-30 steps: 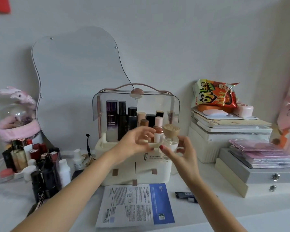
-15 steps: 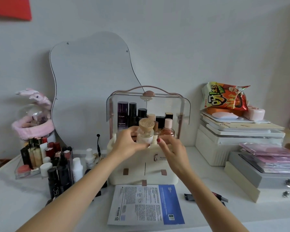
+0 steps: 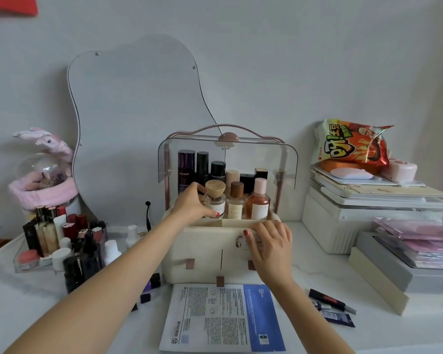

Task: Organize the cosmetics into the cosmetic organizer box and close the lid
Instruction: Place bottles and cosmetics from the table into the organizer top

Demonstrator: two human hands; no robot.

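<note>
The cosmetic organizer box is cream plastic with smooth rounded corners, standing on the white bench in front of a wavy-edged mirror. Its clear, curved lid is swung up and open, topped by a pink arched handle with a round pink knob. Small brown tabs mark the drawer fronts below, and a faint printed logo sits on the front, too blurred to read.

Inside, a back row of tall dark bottles stands upright; the purple one reads "REVITALIFT". In front stand a clear glass perfume bottle with a rounded pale wooden cap, an amber-toned bottle with a dark brown cap, and an orange-tinted bottle with a pink cap.

The left hand has its fingers wrapped around the glass perfume bottle in the left front of the upper compartment, red-polished thumbnail against the glass. The right hand lies on the box's front upper edge, fingers loosely spread and holding nothing.

A paper sheet mask packet, white with fine print and a blue panel, lies flat before the box. A cluster of bottles and lipsticks stands left; a crinkled foil snack bag tops a stack at right
</note>
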